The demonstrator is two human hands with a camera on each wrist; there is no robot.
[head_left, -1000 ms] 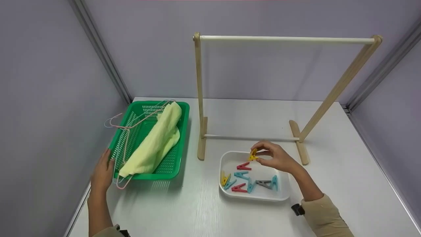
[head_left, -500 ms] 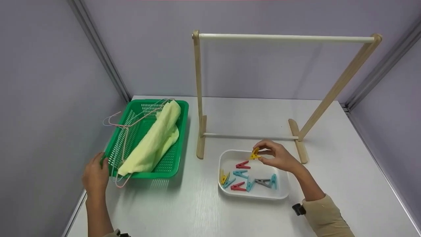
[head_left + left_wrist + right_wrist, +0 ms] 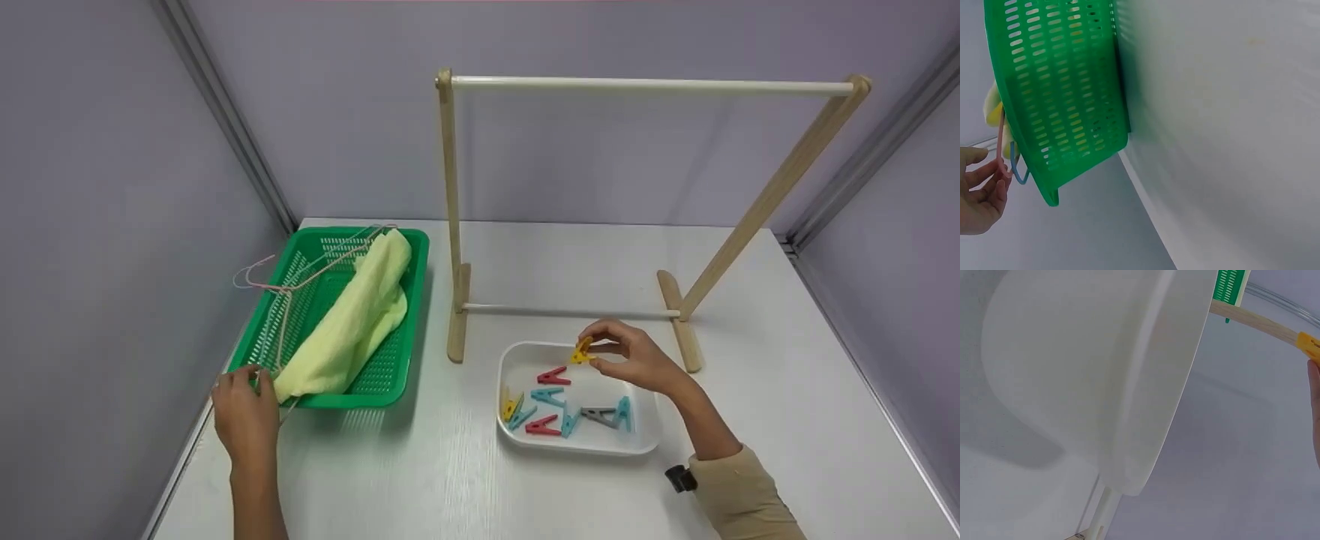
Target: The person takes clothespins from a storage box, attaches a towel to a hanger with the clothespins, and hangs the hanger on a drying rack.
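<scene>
My left hand (image 3: pixel 246 412) is at the near left corner of the green basket (image 3: pixel 411 315). In the left wrist view its fingertips (image 3: pixel 999 188) touch the end of a pink hanger (image 3: pixel 1000 140), with the thumb held apart. A blue hanger (image 3: pixel 1014 157) hangs beside it over the basket rim. Across the basket lies a pale yellow cloth (image 3: pixel 349 322), partly over the hangers. My right hand (image 3: pixel 634 360) pinches a yellow clothespin (image 3: pixel 580 350) above the far side of a white tub (image 3: pixel 577 448). The right wrist view shows this hand only at its edge.
Several clothespins lie in the tub, among them a red clothespin (image 3: pixel 553 376) and a grey clothespin (image 3: pixel 600 415). Behind it stands a wooden rack with a white top bar (image 3: pixel 652 86). Walls enclose the table (image 3: pixel 450 480) at left, back and right.
My left hand first slid left and down along the basket rim, then came right to the hanger ends at the near corner. The right hand keeps the yellow clothespin almost still.
</scene>
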